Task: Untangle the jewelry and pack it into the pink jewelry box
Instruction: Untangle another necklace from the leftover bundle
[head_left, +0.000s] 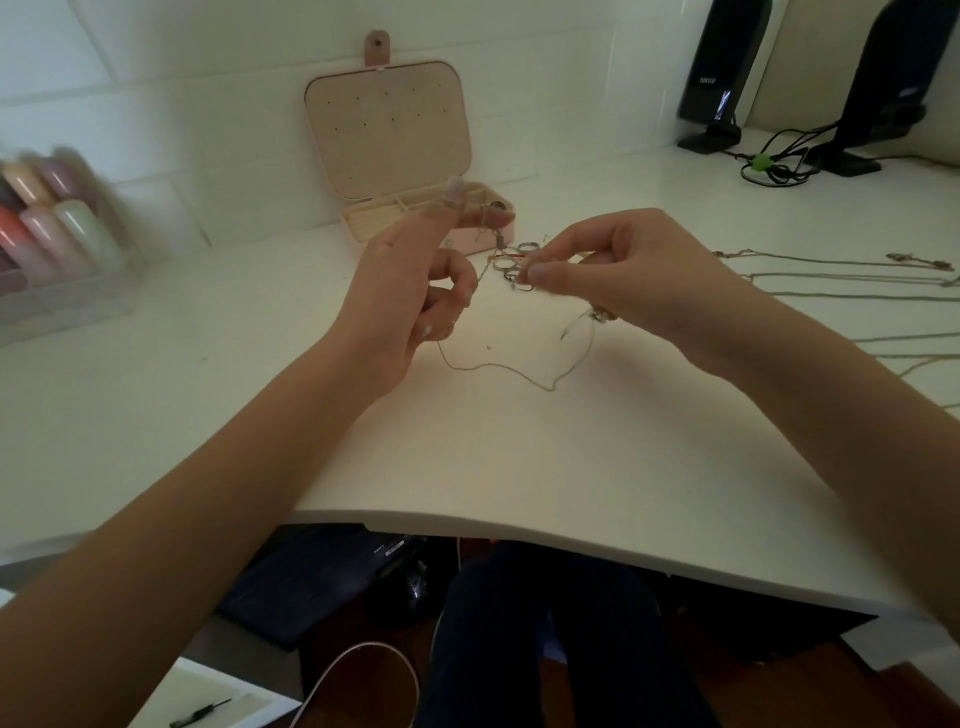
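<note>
The pink jewelry box (363, 221) stands open at the back of the white desk, its lid (387, 130) leaning on the wall. A tangle of rings (511, 260) and thin chain hangs between my hands just in front of it. My left hand (410, 280) pinches a strand of the chain, thumb raised. My right hand (618, 265) pinches the tangle at the rings with thumb and fingertips. A loose loop of chain (519, 371) trails onto the desk below.
Several straightened chains (831, 265) lie on the desk at the right. A clear case of coloured bottles (57, 228) stands at the left. Two black speakers (722, 78) with cables stand at the back right. The desk's front edge (519, 530) curves near me.
</note>
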